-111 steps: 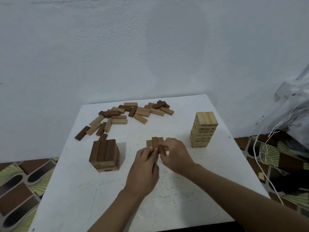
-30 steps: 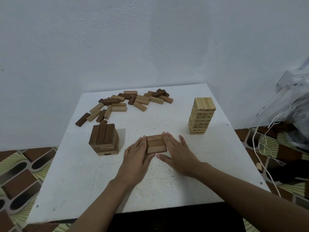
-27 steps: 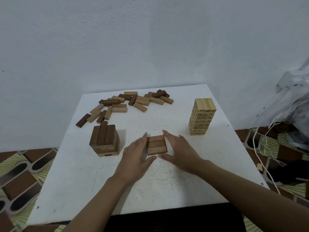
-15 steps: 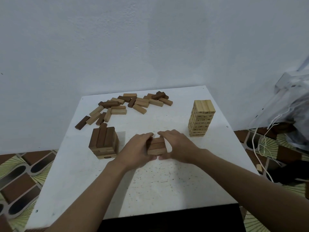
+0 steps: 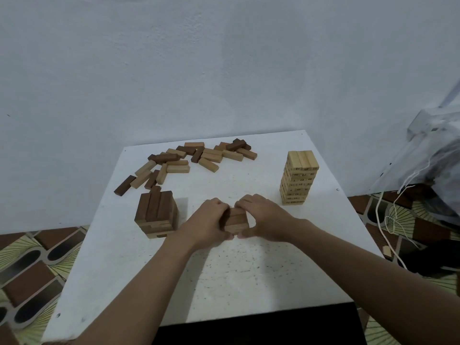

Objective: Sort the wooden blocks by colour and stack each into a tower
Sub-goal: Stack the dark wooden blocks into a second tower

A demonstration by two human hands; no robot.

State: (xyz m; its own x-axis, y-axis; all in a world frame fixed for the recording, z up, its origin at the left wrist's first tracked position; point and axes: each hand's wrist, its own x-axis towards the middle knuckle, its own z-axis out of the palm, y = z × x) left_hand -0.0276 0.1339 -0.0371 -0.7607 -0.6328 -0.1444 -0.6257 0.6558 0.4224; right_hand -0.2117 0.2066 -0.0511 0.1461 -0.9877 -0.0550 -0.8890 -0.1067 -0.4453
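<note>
- wood of a mid-brown tone makes up one small stack (image 5: 236,221), set on the white table (image 5: 249,277) just below the centre of the frame; its layers are partly hidden, so its blocks cannot be counted.
- two hands are seen. the left hand (image 5: 205,226) is curled round the left side of the small stack and the right hand (image 5: 265,217) round its right side. fingers are bent over the far edge, and the two thumbs nearly meet at the near edge. the stack is grasped from both sides.
- three builds are counted on the table: the small stack, a dark tower (image 5: 156,216) to the left of centre, and a light tower (image 5: 299,179) to the right of centre.
- three dark blocks side by side are shown on top of the dark tower, with paler layers lower down on its front.
- three pale blocks are laid across the top of the light tower, the tallest build; printed numbers are seen on its layers.
- loose blocks (image 5: 189,158), dark, mid-brown and pale mixed, are scattered at the table's far left edge, well apart from the hands; they overlap, so an exact count cannot be given.
- one white cord (image 5: 380,215) is draped over the patterned floor (image 5: 29,267) at the right.
</note>
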